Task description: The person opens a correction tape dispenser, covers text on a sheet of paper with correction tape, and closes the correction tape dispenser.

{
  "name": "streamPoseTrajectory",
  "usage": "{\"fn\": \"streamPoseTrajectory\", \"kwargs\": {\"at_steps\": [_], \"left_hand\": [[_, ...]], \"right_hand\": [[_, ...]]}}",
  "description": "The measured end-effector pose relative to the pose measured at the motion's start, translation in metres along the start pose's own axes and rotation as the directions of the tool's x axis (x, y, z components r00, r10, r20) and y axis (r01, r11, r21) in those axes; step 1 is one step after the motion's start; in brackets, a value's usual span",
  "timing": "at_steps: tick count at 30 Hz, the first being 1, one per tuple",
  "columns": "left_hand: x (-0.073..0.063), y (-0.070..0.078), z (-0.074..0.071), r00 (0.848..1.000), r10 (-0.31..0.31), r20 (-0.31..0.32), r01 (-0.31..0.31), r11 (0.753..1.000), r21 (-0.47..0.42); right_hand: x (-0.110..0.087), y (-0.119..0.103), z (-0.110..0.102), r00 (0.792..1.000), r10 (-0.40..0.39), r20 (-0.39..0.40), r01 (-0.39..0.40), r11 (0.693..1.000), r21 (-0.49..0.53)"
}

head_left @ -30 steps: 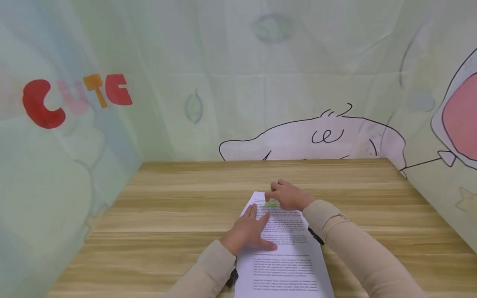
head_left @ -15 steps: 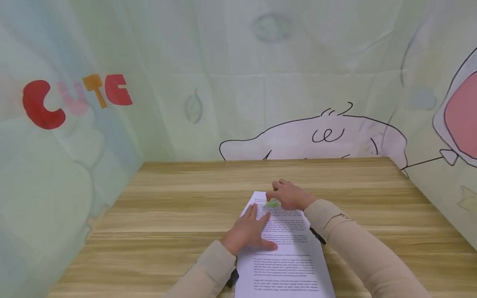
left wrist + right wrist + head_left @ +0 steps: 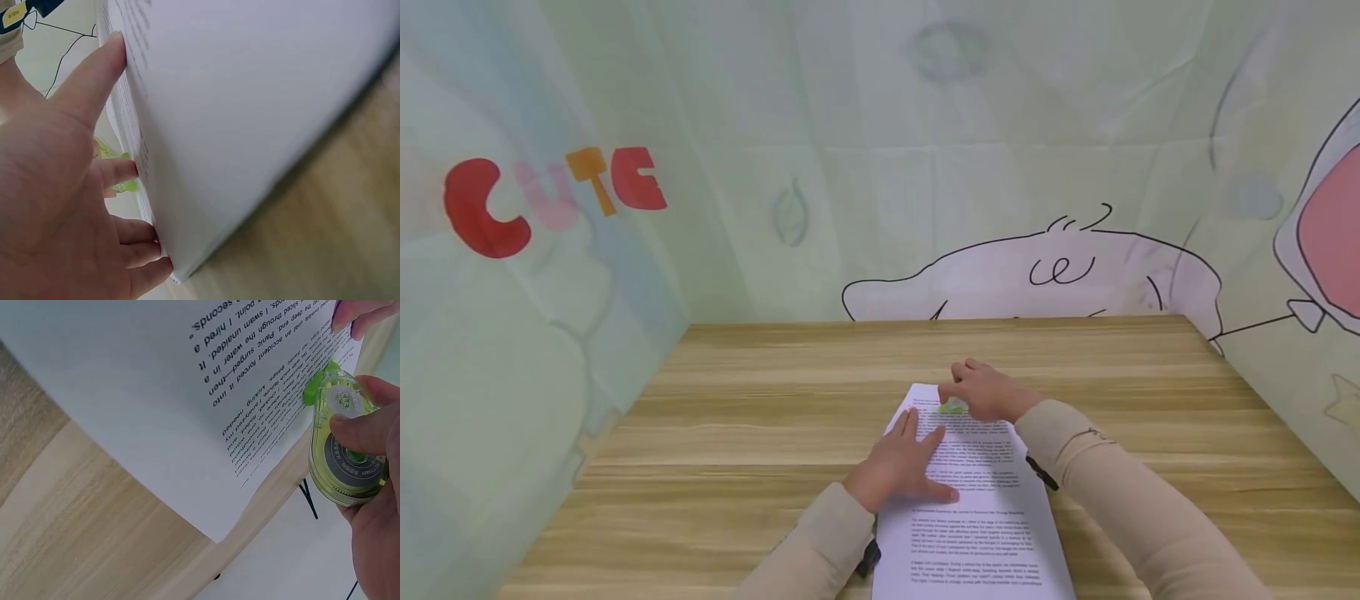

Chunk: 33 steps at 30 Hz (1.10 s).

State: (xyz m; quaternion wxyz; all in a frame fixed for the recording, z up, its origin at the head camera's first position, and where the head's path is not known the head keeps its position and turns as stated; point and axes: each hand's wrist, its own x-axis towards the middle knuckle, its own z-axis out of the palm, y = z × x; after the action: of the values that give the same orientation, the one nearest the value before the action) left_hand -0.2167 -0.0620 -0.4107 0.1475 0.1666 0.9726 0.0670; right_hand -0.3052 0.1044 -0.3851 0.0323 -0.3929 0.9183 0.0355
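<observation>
A printed sheet of paper [image 3: 973, 546] lies lengthwise on the wooden table, at the top of what looks like a thin stack. Near its upper left side my left hand [image 3: 901, 468] rests on it, fingers spread and fingertips pressing the page. My right hand [image 3: 990, 395] grips a see-through green correction tape [image 3: 342, 467] between thumb and fingers. In the right wrist view its green tip [image 3: 314, 387] meets the upper lines of text. From the head camera, the right hand hides most of the dispenser.
Around the paper stretches the wood-grain table [image 3: 737, 425]. A pale cloth backdrop [image 3: 865, 167] with cartoon drawings stands behind and at both sides. Dark straps show under both sleeves.
My right hand has slid slightly rightward along the upper text with the correction tape. The left hand stays where it was on the paper.
</observation>
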Motion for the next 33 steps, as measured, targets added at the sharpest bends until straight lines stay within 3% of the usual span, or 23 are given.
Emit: {"fn": "streamPoseTrajectory", "kwargs": {"at_steps": [33], "left_hand": [[-0.0013,0.0003,0.0019,1.0,-0.003,-0.014,0.003,1.0,-0.004]], "right_hand": [[-0.0079,0.0093,0.0027,0.999,0.049,0.021,-0.049,0.999,0.006]]}}
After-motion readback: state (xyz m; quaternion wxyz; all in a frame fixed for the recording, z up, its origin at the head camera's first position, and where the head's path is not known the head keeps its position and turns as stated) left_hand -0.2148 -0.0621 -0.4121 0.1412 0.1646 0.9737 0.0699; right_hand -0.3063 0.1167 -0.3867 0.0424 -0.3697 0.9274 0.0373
